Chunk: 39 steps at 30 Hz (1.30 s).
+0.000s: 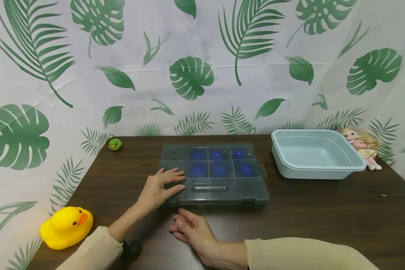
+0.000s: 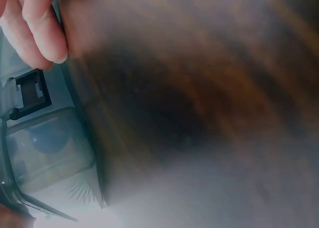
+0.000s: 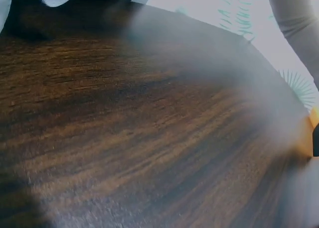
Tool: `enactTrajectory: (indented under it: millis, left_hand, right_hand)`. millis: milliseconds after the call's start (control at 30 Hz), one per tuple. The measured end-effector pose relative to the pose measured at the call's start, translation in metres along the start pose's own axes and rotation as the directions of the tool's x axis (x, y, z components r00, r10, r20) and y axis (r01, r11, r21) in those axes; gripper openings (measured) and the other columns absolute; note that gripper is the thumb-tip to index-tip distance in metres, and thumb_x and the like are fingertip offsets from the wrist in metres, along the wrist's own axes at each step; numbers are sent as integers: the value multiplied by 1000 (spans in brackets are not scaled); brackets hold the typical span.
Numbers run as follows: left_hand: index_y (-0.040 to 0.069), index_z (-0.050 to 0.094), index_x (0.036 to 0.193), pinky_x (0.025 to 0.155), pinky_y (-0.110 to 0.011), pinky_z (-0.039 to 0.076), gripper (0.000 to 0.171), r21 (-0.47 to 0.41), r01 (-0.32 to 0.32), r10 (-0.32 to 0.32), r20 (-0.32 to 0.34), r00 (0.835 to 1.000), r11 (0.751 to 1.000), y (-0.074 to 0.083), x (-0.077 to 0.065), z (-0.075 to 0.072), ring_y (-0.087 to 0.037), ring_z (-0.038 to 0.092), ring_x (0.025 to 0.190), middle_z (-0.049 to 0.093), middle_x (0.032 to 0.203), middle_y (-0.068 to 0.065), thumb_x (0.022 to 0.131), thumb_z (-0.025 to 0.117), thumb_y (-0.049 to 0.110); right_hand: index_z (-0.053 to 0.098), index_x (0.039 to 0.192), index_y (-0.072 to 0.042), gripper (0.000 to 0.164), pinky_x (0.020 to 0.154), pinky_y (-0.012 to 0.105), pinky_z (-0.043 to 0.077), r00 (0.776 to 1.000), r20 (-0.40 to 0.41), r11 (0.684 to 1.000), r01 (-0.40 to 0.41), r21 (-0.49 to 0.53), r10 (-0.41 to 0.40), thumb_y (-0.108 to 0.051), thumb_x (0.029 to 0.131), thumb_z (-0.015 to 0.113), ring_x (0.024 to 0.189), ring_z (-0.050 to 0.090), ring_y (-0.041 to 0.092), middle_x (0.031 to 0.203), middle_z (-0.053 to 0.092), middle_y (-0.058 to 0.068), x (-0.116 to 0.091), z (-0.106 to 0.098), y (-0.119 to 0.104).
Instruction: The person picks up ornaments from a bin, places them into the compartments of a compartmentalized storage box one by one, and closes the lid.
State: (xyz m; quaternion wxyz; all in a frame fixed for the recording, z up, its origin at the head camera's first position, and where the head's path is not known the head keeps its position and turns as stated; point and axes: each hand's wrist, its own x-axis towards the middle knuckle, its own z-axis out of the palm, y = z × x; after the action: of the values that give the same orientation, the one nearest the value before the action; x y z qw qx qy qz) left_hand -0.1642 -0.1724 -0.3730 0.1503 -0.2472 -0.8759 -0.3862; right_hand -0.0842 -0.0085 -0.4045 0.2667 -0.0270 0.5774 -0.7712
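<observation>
A grey see-through compartment box point(image 1: 209, 189) lies with its lid down on the dark table, latches along its front. Several blue round things point(image 1: 219, 170) show through the lid. On the lid's front left part rests my left hand point(image 1: 158, 189), fingers extended. My right hand point(image 1: 197, 232) is just in front of the box's left front corner, its fingers loosely bent, with nothing visible in them. Fingertips point(image 2: 47, 39) are beside a black-framed latch point(image 2: 46, 83) in the left wrist view; whose hand they belong to is unclear. The right wrist view does not show my right hand's fingers.
A pale blue basin point(image 1: 318, 174) stands right of the box, with a doll point(image 1: 361, 146) against its far right side. The yellow rubber duck point(image 1: 65, 228) sits at the left table edge. A small green duck point(image 1: 115, 144) is at the back left. Leaf-print cloth hangs behind.
</observation>
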Motion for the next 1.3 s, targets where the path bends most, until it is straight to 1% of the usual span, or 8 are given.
enactTrajectory:
  millis: [233, 400, 500, 667, 800, 933, 1067, 1300]
  left_hand:
    - [3, 73, 102, 108, -56, 28, 29, -7, 10, -10, 3, 1000, 1000, 1, 1, 1, -27, 57, 117, 71, 107, -9, 75, 78, 12]
    - [3, 73, 102, 108, -57, 28, 29, -7, -1, 1, -3, 1000, 1000, 0, 1, 1, -27, 58, 116, 71, 107, -9, 75, 78, 12]
    - [2, 73, 102, 107, -57, 29, 29, -2, -9, 9, -8, 1000, 1000, 0, 1, 2, -27, 59, 116, 71, 106, -9, 75, 78, 12]
    - [3, 73, 103, 104, -55, 35, 31, 9, -16, 16, -22, 1000, 1000, -1, 1, 1, -27, 60, 114, 71, 107, -8, 75, 79, 13]
    - [5, 73, 103, 95, -49, 45, 31, 12, -3, 4, -42, 999, 1000, -2, 1, 1, -24, 61, 113, 71, 108, -5, 74, 79, 16]
    - [5, 74, 102, 89, -45, 50, 31, 10, 11, -10, -55, 998, 1000, -2, 1, 2, -22, 62, 112, 71, 107, -4, 73, 80, 16]
    - [5, 74, 101, 90, -44, 50, 31, 9, 17, -16, -57, 998, 1000, -1, 0, 1, -22, 62, 112, 71, 107, -4, 73, 81, 16]
    - [5, 74, 103, 90, -45, 49, 31, 0, 16, -16, -54, 998, 1000, -2, 0, 2, -23, 61, 113, 71, 107, -4, 74, 80, 15]
  right_hand:
    - [35, 136, 14, 47, 86, 35, 53, 999, -48, 999, -20, 45, 22, -8, 97, 50, 103, 65, 25, 128, 54, 25, 0, -2, 0]
    - [32, 136, 15, 49, 87, 35, 53, 999, -35, 999, -13, 41, 14, -8, 97, 49, 104, 64, 26, 128, 54, 26, 0, -3, -1]
    - [32, 135, 15, 47, 86, 34, 54, 999, -37, 999, -15, 36, 16, -6, 97, 49, 100, 66, 23, 125, 56, 25, 2, -3, -1]
    - [45, 122, 9, 30, 78, 30, 56, 997, -72, 999, -38, 28, 40, -4, 95, 52, 88, 68, 16, 108, 66, 15, 6, -1, -1]
    - [49, 111, 5, 20, 74, 30, 57, 994, -104, 999, -28, 39, 32, -3, 94, 54, 83, 69, 15, 98, 69, 14, 10, 2, -1]
    - [51, 105, 3, 14, 71, 28, 57, 992, -122, 997, 2, 78, 7, -4, 93, 56, 78, 69, 14, 93, 71, 14, 14, 5, -2]
    - [55, 103, 4, 17, 70, 27, 57, 992, -130, 996, 18, 87, -7, -11, 94, 58, 77, 70, 15, 90, 71, 13, 18, 7, -4]
    - [60, 105, 10, 39, 71, 31, 57, 992, -122, 997, -7, 82, 17, -27, 95, 57, 80, 71, 19, 89, 72, 15, 24, 12, -9]
